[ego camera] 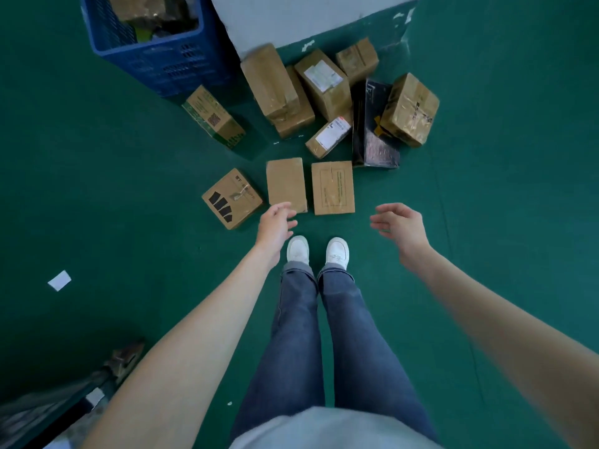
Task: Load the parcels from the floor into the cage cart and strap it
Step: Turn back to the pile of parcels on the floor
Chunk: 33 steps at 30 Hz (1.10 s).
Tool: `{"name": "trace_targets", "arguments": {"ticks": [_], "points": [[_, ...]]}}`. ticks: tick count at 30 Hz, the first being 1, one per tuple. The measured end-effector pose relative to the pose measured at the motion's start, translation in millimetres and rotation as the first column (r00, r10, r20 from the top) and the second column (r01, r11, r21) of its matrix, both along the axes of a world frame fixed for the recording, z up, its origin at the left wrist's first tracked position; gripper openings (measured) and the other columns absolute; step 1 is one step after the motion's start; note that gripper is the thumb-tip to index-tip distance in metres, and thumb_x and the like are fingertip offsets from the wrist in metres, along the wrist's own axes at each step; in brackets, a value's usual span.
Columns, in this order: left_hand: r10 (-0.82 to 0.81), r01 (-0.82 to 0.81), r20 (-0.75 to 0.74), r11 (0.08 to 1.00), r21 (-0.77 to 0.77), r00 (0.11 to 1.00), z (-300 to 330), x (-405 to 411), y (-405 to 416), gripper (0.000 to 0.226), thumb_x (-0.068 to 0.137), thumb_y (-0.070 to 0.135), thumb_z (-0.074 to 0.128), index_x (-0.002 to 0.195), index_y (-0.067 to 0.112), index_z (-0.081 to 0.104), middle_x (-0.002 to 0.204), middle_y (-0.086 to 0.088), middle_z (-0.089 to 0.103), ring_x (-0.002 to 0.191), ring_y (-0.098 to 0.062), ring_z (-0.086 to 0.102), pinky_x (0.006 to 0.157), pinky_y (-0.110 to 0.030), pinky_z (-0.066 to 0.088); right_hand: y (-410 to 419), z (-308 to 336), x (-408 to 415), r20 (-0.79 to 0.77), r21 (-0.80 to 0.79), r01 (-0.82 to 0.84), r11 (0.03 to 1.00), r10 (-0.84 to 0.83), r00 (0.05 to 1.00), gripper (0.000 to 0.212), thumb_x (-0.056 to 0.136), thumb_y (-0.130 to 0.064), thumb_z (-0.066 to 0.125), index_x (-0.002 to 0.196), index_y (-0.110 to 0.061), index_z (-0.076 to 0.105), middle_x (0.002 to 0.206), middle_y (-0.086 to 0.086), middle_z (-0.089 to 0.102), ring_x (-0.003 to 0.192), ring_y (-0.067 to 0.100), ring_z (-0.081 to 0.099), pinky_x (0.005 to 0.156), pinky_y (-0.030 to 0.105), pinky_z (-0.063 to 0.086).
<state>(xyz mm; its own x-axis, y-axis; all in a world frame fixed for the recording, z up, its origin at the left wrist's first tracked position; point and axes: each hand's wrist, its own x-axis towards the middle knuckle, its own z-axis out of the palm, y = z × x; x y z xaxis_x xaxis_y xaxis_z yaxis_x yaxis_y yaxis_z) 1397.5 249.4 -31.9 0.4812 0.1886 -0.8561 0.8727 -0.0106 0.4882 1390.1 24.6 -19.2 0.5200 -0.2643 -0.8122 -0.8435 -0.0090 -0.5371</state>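
Left hand point(275, 223) and right hand point(400, 223) slack, grasping nothing, above floor parcels point(333, 187); packed blue crate point(152, 43) beyond

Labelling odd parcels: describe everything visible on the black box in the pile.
The black box is a long, flat carton with faint pale print near its far end and a textured near end. It lies tilted in the pile, its far end raised. A taped brown parcel leans on its right side. Neither hand touches it.

The green floor point(129, 189) under my white shoes point(317, 251) carries a scatter of cardboard parcels point(287, 184), one black box point(372, 124), a blue crate point(168, 56) and a white paper scrap point(59, 280).
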Motion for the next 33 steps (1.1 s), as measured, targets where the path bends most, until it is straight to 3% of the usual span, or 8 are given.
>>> {"name": "trace_targets", "arguments": {"ticks": [4,9,12,16,20,26,29,33], "points": [[-0.029,0.024,-0.074,0.998,-0.066,0.997,-79.3,33.6,-3.5,0.037,0.107,0.022,0.031,0.140,0.018,0.046,0.139,-0.004,0.052,0.124,-0.019,0.051,0.101,-0.033,0.042,-3.6,-81.7,23.3,-0.032,-0.036,-0.028,0.999,0.027,0.999,0.016,0.094,-0.006,0.056,0.101,-0.018,0.062,0.100,0.003,0.067,0.088,0.014,0.064,0.081,0.028,0.047],[-0.033,0.012,-0.169,0.992,-0.122,0.985,-207.5,58.7,-14.8,0.048,0.107,0.034,0.028,0.150,0.013,0.034,0.153,-0.006,0.039,0.137,-0.021,0.041,0.116,-0.036,0.030,-5.8,-210.9,44.1,-0.085,-0.073,-0.083,0.994,0.077,0.993,0.032,0.096,-0.012,0.051,0.124,-0.024,0.060,0.122,-0.001,0.063,0.116,0.019,0.056,0.095,0.033,0.043],[-0.056,0.023,-0.236,0.990,-0.139,0.970,-295.3,69.2,-29.0,0.057,0.106,0.047,0.025,0.155,0.017,0.024,0.159,-0.003,0.030,0.144,-0.022,0.032,0.119,-0.038,0.022,-6.0,-291.6,52.9,-0.116,-0.044,-0.102,0.994,0.097,0.989,0.041,0.100,-0.013,0.046,0.139,-0.023,0.054,0.142,0.002,0.054,0.129,0.015,0.048,0.107,0.033,0.036],[-0.067,0.025,-0.274,0.988,-0.155,0.959,-395.0,75.9,-48.9,0.067,0.103,0.057,0.019,0.157,0.018,0.015,0.163,-0.002,0.020,0.148,-0.022,0.022,0.122,-0.041,0.015,-6.0,-390.4,60.8,-0.168,-0.004,-0.091,0.996,0.089,0.982,0.047,0.104,-0.023,0.044,0.151,-0.023,0.039,0.154,-0.002,0.041,0.142,0.016,0.035,0.114,0.033,0.027],[-0.028,-0.022,-0.277,0.985,-0.172,0.960,-435.2,80.7,-58.2,0.070,0.100,0.063,0.020,0.156,0.021,0.019,0.162,0.001,0.023,0.148,-0.019,0.022,0.121,-0.040,0.013,-10.2,-435.7,68.8,-0.187,0.038,-0.082,0.996,0.088,0.978,0.056,0.105,-0.031,0.043,0.157,-0.023,0.023,0.158,-0.004,0.032,0.146,0.016,0.028,0.117,0.032,0.019],[0.012,-0.057,-0.285,0.987,-0.150,0.958,-447.7,84.9,-62.0,0.067,0.100,0.063,0.025,0.153,0.023,0.030,0.155,0.000,0.038,0.143,-0.019,0.034,0.118,-0.039,0.020,-15.8,-454.2,67.8,-0.196,0.149,-0.122,0.981,0.150,0.969,0.063,0.104,-0.037,0.045,0.158,-0.026,0.016,0.156,-0.010,0.035,0.142,0.013,0.033,0.120,0.035,0.019],[0.032,-0.073,-0.281,0.988,-0.134,0.959,-414.0,75.6,-62.9,0.065,0.099,0.063,0.026,0.153,0.027,0.030,0.155,0.003,0.038,0.142,-0.018,0.035,0.119,-0.040,0.020,-10.8,-412.4,60.7,-0.144,0.143,-0.135,0.980,0.156,0.977,0.051,0.105,-0.029,0.043,0.154,-0.024,0.027,0.143,-0.012,0.047,0.124,0.008,0.045,0.106,0.027,0.028],[0.030,-0.062,-0.270,0.992,-0.112,0.963,-328.6,56.7,-58.9,0.066,0.097,0.066,0.027,0.153,0.033,0.029,0.158,0.007,0.033,0.144,-0.017,0.032,0.120,-0.046,0.022,2.1,-313.2,46.3,-0.072,0.113,-0.096,0.989,0.105,0.992,0.024,0.105,-0.018,0.042,0.127,-0.028,0.044,0.124,-0.010,0.056,0.099,-0.004,0.053,0.080,0.012,0.039]]}}
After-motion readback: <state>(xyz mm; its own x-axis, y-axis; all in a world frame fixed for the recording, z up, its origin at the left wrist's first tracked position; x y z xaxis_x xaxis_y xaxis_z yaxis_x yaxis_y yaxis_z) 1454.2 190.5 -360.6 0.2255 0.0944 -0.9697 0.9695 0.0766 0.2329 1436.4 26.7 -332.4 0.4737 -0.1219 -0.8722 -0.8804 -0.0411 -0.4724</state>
